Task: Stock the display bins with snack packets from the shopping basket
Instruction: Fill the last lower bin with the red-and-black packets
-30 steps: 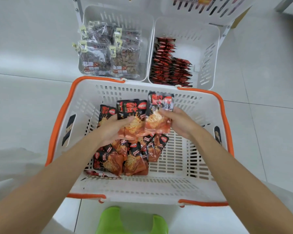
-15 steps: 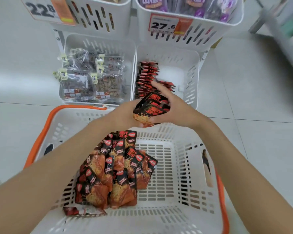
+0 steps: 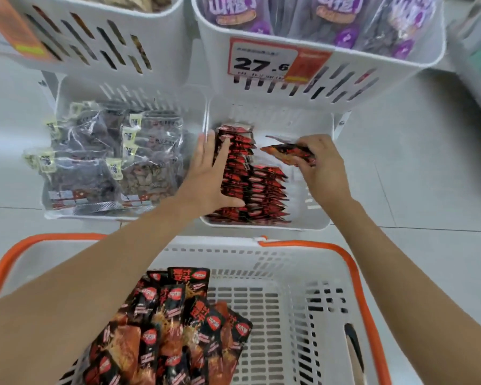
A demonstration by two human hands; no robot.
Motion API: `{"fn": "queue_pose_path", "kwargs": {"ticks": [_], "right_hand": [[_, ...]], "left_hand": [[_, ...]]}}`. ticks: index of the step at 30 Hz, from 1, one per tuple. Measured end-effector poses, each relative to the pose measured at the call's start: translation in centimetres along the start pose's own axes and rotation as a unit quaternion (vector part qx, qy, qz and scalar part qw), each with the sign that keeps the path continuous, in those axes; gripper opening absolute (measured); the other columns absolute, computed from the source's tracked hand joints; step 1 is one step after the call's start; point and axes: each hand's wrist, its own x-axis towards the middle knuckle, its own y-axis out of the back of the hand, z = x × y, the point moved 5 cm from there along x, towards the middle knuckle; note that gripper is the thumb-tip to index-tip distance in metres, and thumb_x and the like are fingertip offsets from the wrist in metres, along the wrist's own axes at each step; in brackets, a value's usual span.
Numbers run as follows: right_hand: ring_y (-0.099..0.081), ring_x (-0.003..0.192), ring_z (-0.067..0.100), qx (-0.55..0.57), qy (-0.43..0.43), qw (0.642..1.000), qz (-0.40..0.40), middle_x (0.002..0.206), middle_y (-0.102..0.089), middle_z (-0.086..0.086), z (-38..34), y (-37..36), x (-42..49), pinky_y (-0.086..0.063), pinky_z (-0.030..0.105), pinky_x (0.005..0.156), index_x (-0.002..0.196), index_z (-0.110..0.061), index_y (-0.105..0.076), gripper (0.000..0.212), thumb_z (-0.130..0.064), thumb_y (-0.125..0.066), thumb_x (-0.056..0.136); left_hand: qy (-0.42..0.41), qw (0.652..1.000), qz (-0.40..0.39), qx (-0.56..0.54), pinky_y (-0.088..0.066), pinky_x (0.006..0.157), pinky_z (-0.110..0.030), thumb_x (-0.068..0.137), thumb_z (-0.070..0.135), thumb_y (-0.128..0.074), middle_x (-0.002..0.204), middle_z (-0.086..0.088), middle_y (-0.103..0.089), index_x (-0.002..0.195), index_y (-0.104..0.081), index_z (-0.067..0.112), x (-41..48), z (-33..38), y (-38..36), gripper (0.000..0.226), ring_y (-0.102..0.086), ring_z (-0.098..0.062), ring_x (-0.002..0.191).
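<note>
**Both hands in the lower right bin**

My left hand (image 3: 208, 173) is flat, fingers straight, pressing against the left side of the row of red-and-black packets (image 3: 257, 190) standing in the lower right display bin (image 3: 318, 222). My right hand (image 3: 321, 168) pinches a small bunch of the same snack packets (image 3: 286, 152), held tilted over the bin's bare right part, just beside the row. More of these packets lie in a loose heap (image 3: 178, 323) in the left half of the orange-rimmed shopping basket (image 3: 354, 263) below my arms. The neighbouring bin (image 3: 50, 212) on the left holds clear bags of snacks (image 3: 109, 162). Above, an upper bin (image 3: 400, 70) with purple packs (image 3: 342, 20) carries a price tag (image 3: 261, 61).
</note>
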Motion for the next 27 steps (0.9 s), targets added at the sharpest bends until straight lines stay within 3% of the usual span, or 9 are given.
{"fn": "queue_pose_path", "kwargs": {"ticks": [3, 7, 12, 17, 19, 21, 23, 25, 27], "right_hand": [[-0.054, 0.102, 0.031, -0.003, 0.022, 0.992, -0.125, 0.111, -0.054, 0.014, 0.8, -5.4, 1.4, -0.047, 0.047, 0.094, 0.114, -0.007, -0.064, 0.035, -0.026, -0.072, 0.086], [-0.043, 0.12, 0.02, 0.082, -0.046, 0.976, -0.196, 0.122, -0.039, 0.001, 0.8, -8.2, 2.2, -0.034, 0.03, 0.108, 0.123, -0.016, -0.059, 0.057, -0.05, -0.072, 0.08], [-0.04, 0.127, 0.017, 0.125, -0.06, 0.971, -0.193, 0.132, -0.039, 0.004, 0.0, -9.6, 2.5, -0.03, 0.025, 0.11, 0.132, -0.017, -0.051, 0.059, -0.044, -0.072, 0.084], [-0.042, 0.13, 0.019, 0.122, -0.067, 0.983, -0.116, 0.136, -0.047, 0.004, -1.5, -6.3, 1.1, -0.032, 0.034, 0.113, 0.133, -0.02, -0.053, 0.06, -0.042, -0.075, 0.082], [-0.045, 0.126, 0.015, 0.127, -0.055, 0.987, -0.08, 0.132, -0.05, 0.001, -3.6, -4.4, -0.9, -0.036, 0.03, 0.11, 0.131, -0.018, -0.055, 0.055, -0.039, -0.074, 0.084], [-0.053, 0.112, 0.008, 0.148, -0.041, 0.987, -0.043, 0.123, -0.054, -0.002, -6.4, -2.5, -4.1, -0.044, 0.025, 0.1, 0.126, -0.016, -0.059, 0.046, -0.031, -0.074, 0.085], [-0.058, 0.088, 0.007, 0.172, -0.031, 0.984, -0.014, 0.109, -0.056, -0.005, -9.4, -1.2, -7.9, -0.049, 0.021, 0.08, 0.114, -0.015, -0.062, 0.031, -0.02, -0.072, 0.086], [-0.058, 0.075, 0.009, 0.205, -0.042, 0.976, -0.057, 0.096, -0.057, -0.005, -11.7, -1.6, -12.4, -0.047, 0.02, 0.068, 0.101, -0.019, -0.062, 0.017, -0.011, -0.069, 0.087], [-0.058, 0.074, 0.009, 0.226, -0.06, 0.959, -0.16, 0.094, -0.06, -0.005, -12.8, -4.0, -17.1, -0.046, 0.019, 0.069, 0.095, -0.023, -0.062, 0.016, -0.009, -0.065, 0.089]], "left_hand": [[-0.015, 0.999, 0.03, 0.0, 0.013, 0.117, -0.045, 0.065, 0.066, -0.075, 0.157, -0.012, 0.033, 0.153, 0.017, 0.016, 0.1, -0.3, -0.5, 0.138, 0.035, -0.029, 0.142], [-0.028, 0.998, 0.048, 0.003, 0.016, 0.115, -0.04, 0.065, 0.065, -0.076, 0.155, -0.005, 0.034, 0.154, 0.015, 0.015, 0.1, -0.6, -0.9, 0.137, 0.038, -0.025, 0.141], [-0.021, 0.998, 0.05, 0.013, 0.016, 0.116, -0.038, 0.063, 0.068, -0.074, 0.157, -0.004, 0.031, 0.154, 0.012, 0.013, 0.2, -0.9, -1.2, 0.137, 0.035, -0.026, 0.143], [0.002, 0.999, 0.01, -0.041, 0.009, 0.117, -0.04, 0.072, 0.057, -0.076, 0.162, -0.003, 0.024, 0.157, 0.002, 0.018, -0.3, -1.0, -0.4, 0.122, 0.036, -0.017, 0.143], [0.004, 0.996, 0.009, -0.091, 0.002, 0.121, -0.041, 0.078, 0.053, -0.074, 0.165, -0.003, 0.007, 0.157, -0.012, 0.018, -1.3, -0.6, 0.3, 0.106, 0.021, -0.018, 0.149], [-0.004, 0.991, 0.017, -0.134, -0.014, 0.123, -0.039, 0.083, 0.048, -0.072, 0.161, -0.003, -0.021, 0.153, -0.031, 0.018, -3.3, 0.2, 1.1, 0.087, -0.009, -0.02, 0.151], [-0.01, 0.986, 0.041, -0.16, -0.035, 0.113, -0.035, 0.084, 0.041, -0.073, 0.143, -0.004, -0.05, 0.141, -0.05, 0.017, -6.1, 1.1, 1.9, 0.066, -0.044, -0.02, 0.133], [-0.016, 0.979, 0.075, -0.188, -0.048, 0.098, -0.038, 0.083, 0.029, -0.077, 0.113, -0.005, -0.063, 0.128, -0.062, 0.014, -9.4, 1.9, 2.6, 0.05, -0.06, -0.02, 0.101], [-0.001, 0.978, 0.085, -0.19, -0.049, 0.088, -0.03, 0.085, 0.025, -0.076, 0.099, 0.004, -0.058, 0.124, -0.063, 0.017, -13.0, 1.8, 3.1, 0.042, -0.058, -0.015, 0.09]]}}
